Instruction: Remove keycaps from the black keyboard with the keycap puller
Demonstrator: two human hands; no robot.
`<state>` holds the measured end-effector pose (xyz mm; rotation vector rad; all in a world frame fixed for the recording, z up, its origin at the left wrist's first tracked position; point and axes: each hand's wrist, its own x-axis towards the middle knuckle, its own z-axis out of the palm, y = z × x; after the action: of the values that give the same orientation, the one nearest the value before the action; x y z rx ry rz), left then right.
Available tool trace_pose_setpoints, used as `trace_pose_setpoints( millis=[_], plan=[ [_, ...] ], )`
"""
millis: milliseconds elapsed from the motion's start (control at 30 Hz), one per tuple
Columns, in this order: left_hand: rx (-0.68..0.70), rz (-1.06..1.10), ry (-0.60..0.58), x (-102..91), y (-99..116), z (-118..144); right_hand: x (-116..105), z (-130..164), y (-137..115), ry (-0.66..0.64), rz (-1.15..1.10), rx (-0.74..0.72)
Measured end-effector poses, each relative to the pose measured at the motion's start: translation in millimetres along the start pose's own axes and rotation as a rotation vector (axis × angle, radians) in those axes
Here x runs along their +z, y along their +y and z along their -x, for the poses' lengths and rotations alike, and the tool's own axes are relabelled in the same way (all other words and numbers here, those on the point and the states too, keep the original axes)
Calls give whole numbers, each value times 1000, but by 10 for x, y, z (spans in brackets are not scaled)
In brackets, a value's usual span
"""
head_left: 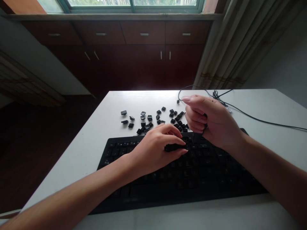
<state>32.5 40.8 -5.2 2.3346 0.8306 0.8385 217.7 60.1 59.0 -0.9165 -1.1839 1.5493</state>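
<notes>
A black keyboard (165,195) lies across the white table in front of me, with bare spots among its keys. My left hand (158,145) reaches over its upper middle, with thumb and index fingertips slightly apart near the keys and nothing visible between them. Just above the keyboard's upper right, my right hand (206,116) is closed in a fist, thumb on top. A dark bit shows at the fist's lower edge, but what it is stays hidden. Behind the keyboard lie several loose black keycaps (149,118), partly covered by my hands.
A thin black cable (254,118) runs over the white table (88,137) on the right, with a tied bundle (216,95) near the far edge. Beyond stand dark red cabinets (134,67) below a window, with a curtain (223,44) at the right.
</notes>
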Motion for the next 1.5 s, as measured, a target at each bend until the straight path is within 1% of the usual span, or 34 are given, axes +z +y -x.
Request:
trace_pose_setpoints(
  millis=[133,300,600,967,1133,1267,1400,1500],
  plan=[
    [-9,20,0,1,-12,4,5,13,14,-43,-20,9],
    [-37,-10,-2,22,-14,-8,-2,11,19,-56,-22,5],
    [-89,-10,-33,-11,29,-21,26,25,17,-30,-79,-33],
    [-81,-11,-28,-9,15,-18,37,36,19,-29,-98,-48],
    [-88,-2,-32,-27,19,-14,76,55,81,3,-141,-31],
    [-104,22,-36,-20,15,-24,125,107,174,90,-195,-12],
    [-105,34,-41,-11,8,-20,175,183,247,150,-188,-94],
    [-99,39,-45,-16,11,-18,216,242,283,151,-124,-155]
  ],
)
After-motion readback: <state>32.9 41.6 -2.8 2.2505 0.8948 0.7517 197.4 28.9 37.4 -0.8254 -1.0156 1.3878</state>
